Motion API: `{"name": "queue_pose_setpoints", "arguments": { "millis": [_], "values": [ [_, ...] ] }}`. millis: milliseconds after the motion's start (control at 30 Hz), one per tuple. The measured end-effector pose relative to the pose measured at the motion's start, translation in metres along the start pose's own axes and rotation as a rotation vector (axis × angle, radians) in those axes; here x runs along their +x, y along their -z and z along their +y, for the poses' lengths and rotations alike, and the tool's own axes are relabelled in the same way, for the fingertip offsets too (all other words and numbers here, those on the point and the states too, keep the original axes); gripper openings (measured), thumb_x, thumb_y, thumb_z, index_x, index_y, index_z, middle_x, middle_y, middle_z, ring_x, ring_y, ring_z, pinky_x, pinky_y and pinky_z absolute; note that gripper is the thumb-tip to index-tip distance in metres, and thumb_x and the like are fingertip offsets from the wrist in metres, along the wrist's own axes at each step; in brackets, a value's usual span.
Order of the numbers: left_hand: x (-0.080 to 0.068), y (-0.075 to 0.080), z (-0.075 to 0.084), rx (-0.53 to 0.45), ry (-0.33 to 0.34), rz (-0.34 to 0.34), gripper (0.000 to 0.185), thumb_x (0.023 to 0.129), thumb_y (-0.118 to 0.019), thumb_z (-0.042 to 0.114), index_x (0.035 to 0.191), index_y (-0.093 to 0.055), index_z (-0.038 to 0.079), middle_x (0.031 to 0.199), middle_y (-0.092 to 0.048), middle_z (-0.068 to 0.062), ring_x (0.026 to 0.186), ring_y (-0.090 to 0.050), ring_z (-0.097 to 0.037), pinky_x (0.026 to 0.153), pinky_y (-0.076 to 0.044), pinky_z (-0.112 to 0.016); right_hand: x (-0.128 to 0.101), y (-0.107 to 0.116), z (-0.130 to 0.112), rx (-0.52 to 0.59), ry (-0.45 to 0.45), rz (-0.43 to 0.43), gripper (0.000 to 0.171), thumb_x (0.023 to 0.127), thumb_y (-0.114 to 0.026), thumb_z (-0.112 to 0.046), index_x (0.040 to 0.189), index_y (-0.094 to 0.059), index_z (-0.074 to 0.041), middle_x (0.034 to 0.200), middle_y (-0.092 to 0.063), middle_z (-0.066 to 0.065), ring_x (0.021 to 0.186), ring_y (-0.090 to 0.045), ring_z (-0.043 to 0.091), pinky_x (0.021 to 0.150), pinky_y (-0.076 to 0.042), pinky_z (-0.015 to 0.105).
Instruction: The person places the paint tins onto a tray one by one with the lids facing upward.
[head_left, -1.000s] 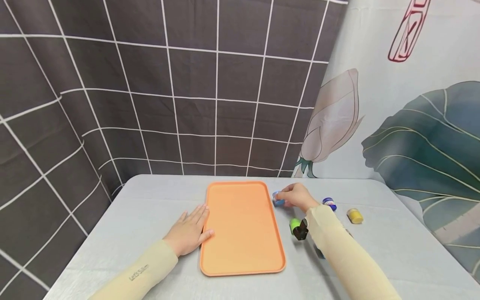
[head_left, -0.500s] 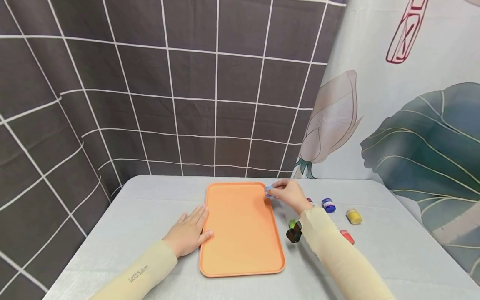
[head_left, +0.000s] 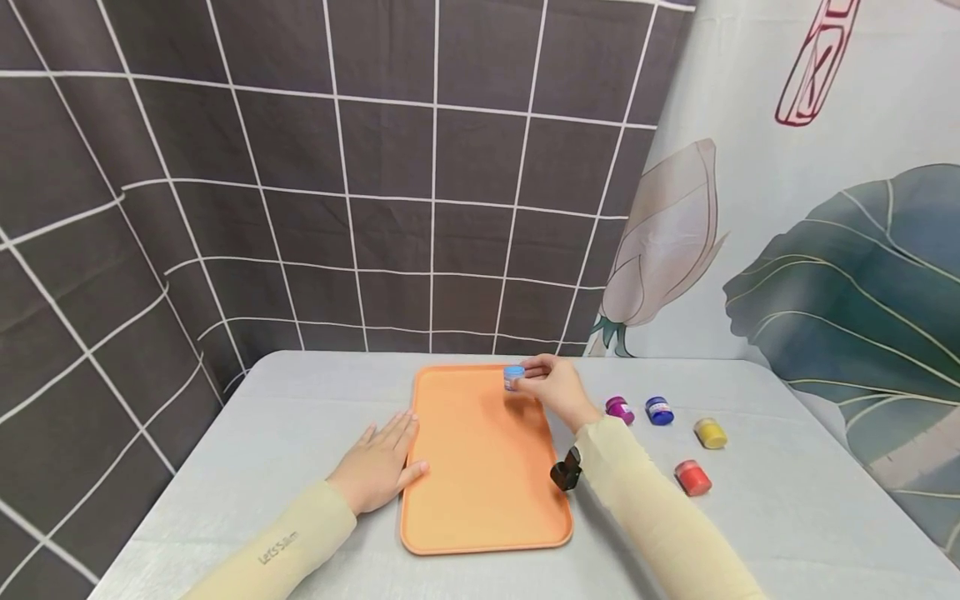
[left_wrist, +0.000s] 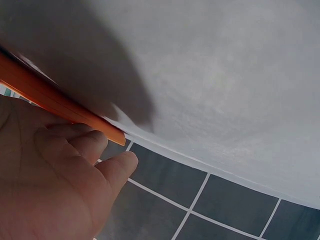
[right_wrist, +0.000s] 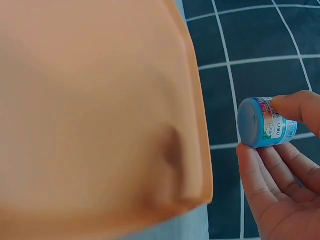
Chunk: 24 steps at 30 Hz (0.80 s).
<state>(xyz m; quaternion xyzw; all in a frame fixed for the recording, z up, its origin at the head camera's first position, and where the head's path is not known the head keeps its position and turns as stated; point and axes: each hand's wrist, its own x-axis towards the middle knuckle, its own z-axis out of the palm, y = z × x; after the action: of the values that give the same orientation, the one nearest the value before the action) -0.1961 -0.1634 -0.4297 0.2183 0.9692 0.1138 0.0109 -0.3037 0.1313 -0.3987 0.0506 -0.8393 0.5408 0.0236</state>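
Observation:
My right hand (head_left: 557,392) pinches a small light blue paint jar (head_left: 513,377) between thumb and fingers, above the far right corner of the orange tray (head_left: 480,467). In the right wrist view the jar (right_wrist: 267,122) lies tilted on its side in the grip, its round end facing the tray and a printed label showing. My left hand (head_left: 377,463) rests with straight, spread fingers on the tray's left rim. Seen from the left wrist, that hand (left_wrist: 65,170) lies along the tray's orange edge (left_wrist: 55,102).
To the right of the tray on the pale tabletop (head_left: 787,517) lie a purple jar (head_left: 619,410), a dark blue jar (head_left: 659,410), a yellow jar (head_left: 710,433) and a red jar (head_left: 692,477). A dark gridded curtain (head_left: 375,208) hangs behind the table.
The right hand has carried the light blue jar leftward from beside the tray to over its far right corner. The purple and red jars have come into full view. My left hand stays put.

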Motion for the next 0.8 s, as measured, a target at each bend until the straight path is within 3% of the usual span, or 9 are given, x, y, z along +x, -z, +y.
{"name": "queue_pose_setpoints", "arguments": {
  "millis": [500,800],
  "values": [
    [-0.001,0.003,0.001,-0.017,0.005,-0.015,0.073,0.105,-0.050,0.045,0.153,-0.035,-0.008,0.162,-0.030,-0.022,0.151,-0.028,-0.036,0.119,-0.023,-0.061,-0.001,-0.045,-0.014,0.101,0.028,-0.066,0.034,0.081,-0.082,-0.003,0.110,-0.066,0.001,0.101,-0.068,0.013,0.089,-0.070,0.021,0.082,-0.059,0.031],
    [0.001,0.001,-0.001,0.002,-0.004,-0.019,0.074,0.105,-0.050,0.046,0.153,-0.034,-0.008,0.162,-0.031,-0.022,0.151,-0.028,-0.036,0.119,-0.023,-0.061,0.000,-0.072,-0.020,0.029,0.054,-0.112,0.037,0.082,-0.084,-0.010,0.114,-0.070,0.000,0.101,-0.070,0.009,0.089,-0.068,0.018,0.084,-0.058,0.032]
  ]
}}
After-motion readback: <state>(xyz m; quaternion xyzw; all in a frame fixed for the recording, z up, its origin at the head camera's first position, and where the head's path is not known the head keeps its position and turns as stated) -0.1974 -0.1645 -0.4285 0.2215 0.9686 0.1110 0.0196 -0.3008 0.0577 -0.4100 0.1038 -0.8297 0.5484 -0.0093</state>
